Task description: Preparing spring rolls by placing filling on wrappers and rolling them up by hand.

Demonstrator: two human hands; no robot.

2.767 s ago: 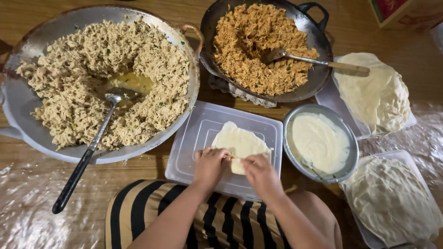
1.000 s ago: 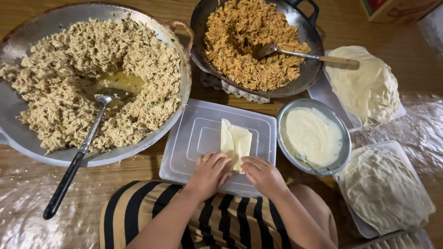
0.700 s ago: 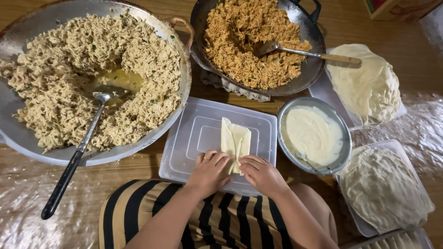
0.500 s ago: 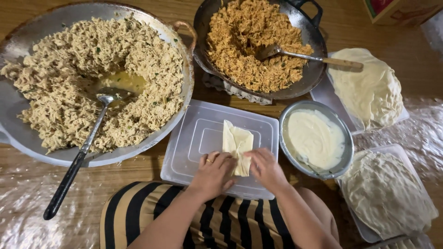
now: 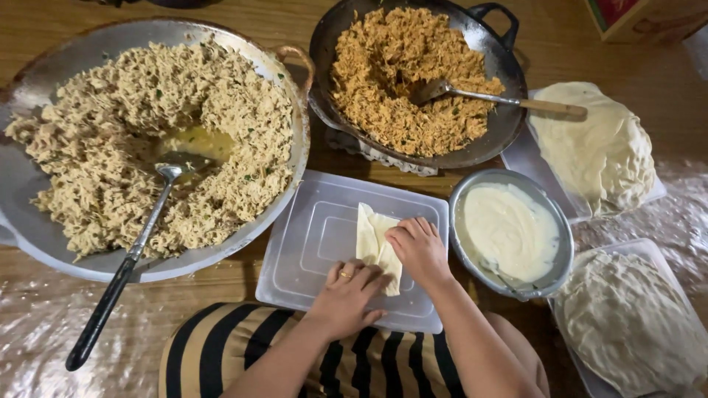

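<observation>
left hand (image 5: 346,287): flat, pressing the near end of the pale folded pastry wrapper (image 5: 378,243)
right hand (image 5: 419,247): flat on its right edge, gripping nothing
wrapper: on the clear plastic lid (image 5: 310,236), long axis pointing away from the body
beyond: dark wok of shredded filling (image 5: 391,81)
</observation>
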